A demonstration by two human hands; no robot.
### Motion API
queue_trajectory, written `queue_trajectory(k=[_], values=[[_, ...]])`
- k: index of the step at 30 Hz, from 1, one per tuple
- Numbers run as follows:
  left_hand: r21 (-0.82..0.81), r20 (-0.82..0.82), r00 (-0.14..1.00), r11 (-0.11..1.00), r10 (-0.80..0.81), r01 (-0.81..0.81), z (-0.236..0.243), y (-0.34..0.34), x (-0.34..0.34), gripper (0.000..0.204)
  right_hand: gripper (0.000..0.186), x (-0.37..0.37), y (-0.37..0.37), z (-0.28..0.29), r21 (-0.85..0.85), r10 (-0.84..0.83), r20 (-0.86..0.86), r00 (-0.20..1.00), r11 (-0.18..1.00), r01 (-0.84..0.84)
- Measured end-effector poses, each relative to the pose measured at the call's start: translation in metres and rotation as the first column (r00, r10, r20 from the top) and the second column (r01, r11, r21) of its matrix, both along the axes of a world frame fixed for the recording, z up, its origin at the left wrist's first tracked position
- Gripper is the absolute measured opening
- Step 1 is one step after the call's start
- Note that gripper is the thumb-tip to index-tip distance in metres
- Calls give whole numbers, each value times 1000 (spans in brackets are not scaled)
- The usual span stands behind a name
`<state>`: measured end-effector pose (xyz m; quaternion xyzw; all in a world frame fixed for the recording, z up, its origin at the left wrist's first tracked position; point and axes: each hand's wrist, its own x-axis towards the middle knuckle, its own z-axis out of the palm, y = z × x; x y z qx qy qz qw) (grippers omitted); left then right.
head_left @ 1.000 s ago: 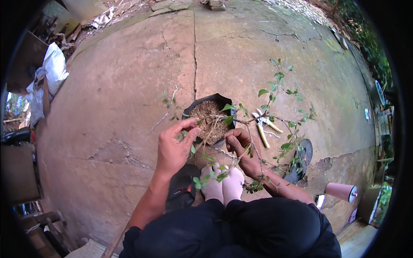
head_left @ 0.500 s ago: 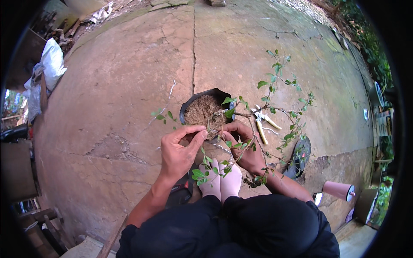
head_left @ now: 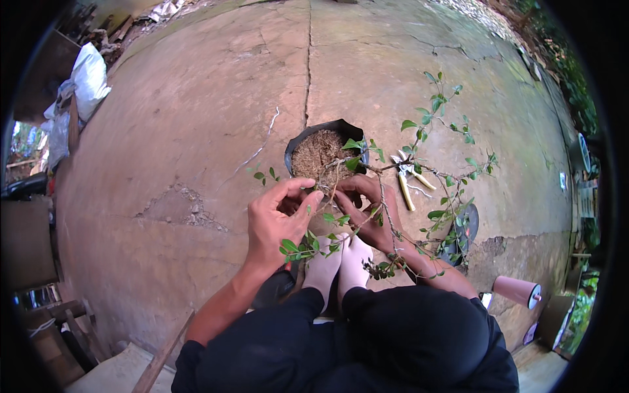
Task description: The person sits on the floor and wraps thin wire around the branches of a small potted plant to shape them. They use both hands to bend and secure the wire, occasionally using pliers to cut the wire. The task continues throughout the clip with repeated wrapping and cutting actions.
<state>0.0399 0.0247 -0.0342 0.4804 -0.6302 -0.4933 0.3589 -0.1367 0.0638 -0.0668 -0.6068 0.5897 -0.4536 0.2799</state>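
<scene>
A black pot filled with brown, fibrous soil sits on the concrete in front of me, and a leafy branching plant stretches over it to the right. Both hands are at the pot's near edge: my left hand pinches a thin stem or wire, too small to make out which, while my right hand has bent fingers closed around a twig beside it, partly hidden by leaves. Pruning shears with pale handles lie just right of the pot, and loose silver wire lies to its left.
Cracked concrete surrounds me. My socked feet are below the pot, dark slippers beside them. A pink tumbler lies at the right, near a phone. White sacks and a wooden stick are at the left.
My hands have come closer together at the pot's near rim, my left rising slightly. The branch shifts with them, and the whole scene sits a little higher in the picture.
</scene>
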Motion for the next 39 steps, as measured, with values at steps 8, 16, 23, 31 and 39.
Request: queue_trajectory(k=[8, 16, 23, 31, 39], values=[[-67, 59, 998, 997, -23, 27, -4, -6, 8, 20, 16, 8, -2, 13, 29, 81, -43, 996, 996, -80], [49, -88, 995, 998, 40, -36, -2, -8, 4, 27, 19, 11, -12, 15, 42, 80, 128, 989, 995, -86], [30, -12, 1000, 999, -24, 25, 5, -8, 15, 29, 19, 21, -6, 20, -84, -12, -57, 998, 996, 7], [-58, 111, 992, 996, -60, 67, 8, -10, 16, 22, 18, 19, -5, 4, -195, 4, -9, 1000, 981, -5], [-42, 252, 939, 967, -235, 253, 25, -33, 21, 17, 22, 14, -5, -3, -288, -16, -4, 1000, 958, 15]])
